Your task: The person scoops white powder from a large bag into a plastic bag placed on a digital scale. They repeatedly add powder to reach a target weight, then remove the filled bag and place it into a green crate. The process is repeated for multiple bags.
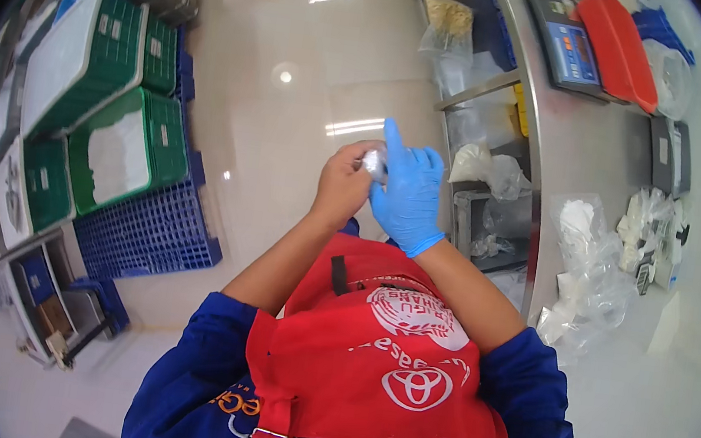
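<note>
My bare left hand (343, 182) is curled around a small shiny packet (373, 164), which looks like clear or silvery plastic. What the packet contains is hidden by my fingers. My right hand (412, 190) wears a blue disposable glove and lies against the packet's right side. Its index finger points up and away from me, while the other fingers are partly bent. Whether the gloved thumb and fingers also grip the packet cannot be made out. Both hands are held in front of my red apron (372, 366), above the tiled floor (268, 143).
On the left, green bins (142, 147) of white powder stand on a blue plastic pallet (145, 233). At right, a steel table (601, 158) carries a digital scale (568, 52), a red scoop (617, 48) and a bag of white powder (579, 224). Bags (481, 166) fill its lower shelf.
</note>
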Tool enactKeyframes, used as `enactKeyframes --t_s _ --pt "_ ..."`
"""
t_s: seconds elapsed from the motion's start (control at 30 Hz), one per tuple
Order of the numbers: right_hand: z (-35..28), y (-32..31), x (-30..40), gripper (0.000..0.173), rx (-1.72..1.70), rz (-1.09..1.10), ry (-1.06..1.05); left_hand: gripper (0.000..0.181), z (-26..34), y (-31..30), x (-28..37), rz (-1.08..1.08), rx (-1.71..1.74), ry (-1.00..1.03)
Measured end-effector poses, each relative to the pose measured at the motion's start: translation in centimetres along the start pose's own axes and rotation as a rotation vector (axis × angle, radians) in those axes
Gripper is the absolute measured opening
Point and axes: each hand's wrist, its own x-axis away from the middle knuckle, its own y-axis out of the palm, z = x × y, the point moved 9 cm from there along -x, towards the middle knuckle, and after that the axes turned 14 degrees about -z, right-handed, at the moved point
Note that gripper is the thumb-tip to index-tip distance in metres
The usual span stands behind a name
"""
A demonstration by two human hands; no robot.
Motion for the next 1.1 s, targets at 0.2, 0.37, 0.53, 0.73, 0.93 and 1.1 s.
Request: enactKeyframes --t_s 0.2,0.37,0.53,0.73,0.93,1.1 --pt "4.2 4.1 -0.5 0.084 -0.282 -0.068 0.103 0.024 -4.4 1.3 1.9 0.052 0.421 -0.003" --pt "5.4 2.5 0.4 0.064 -0.22 -0.069 0.042 0.017 -6.7 4.5 3.7 -0.214 0.681 -0.217" --pt "4.5 2.6 3.4 0.044 -0.197 -0.393 0.009 0.017 -6.5 4.8 4.6 -0.25 0.702 -0.28" --pt "3.3 -3.2 5.7 0.014 -0.462 -0.085 -0.123 0.026 -2.8 7.8 5.9 -0.46 0.634 -0.276" --pt "8.7 -6.1 7.6 0.005 -0.791 0.084 0.096 0.04 -2.7 14.9 8.1 -0.66 0.276 -0.202" --pt "13.9 -11.6 11.9 0.008 -0.958 0.266 0.193 0.034 1.2 19.9 5.5 -0.787 -0.039 -0.111"
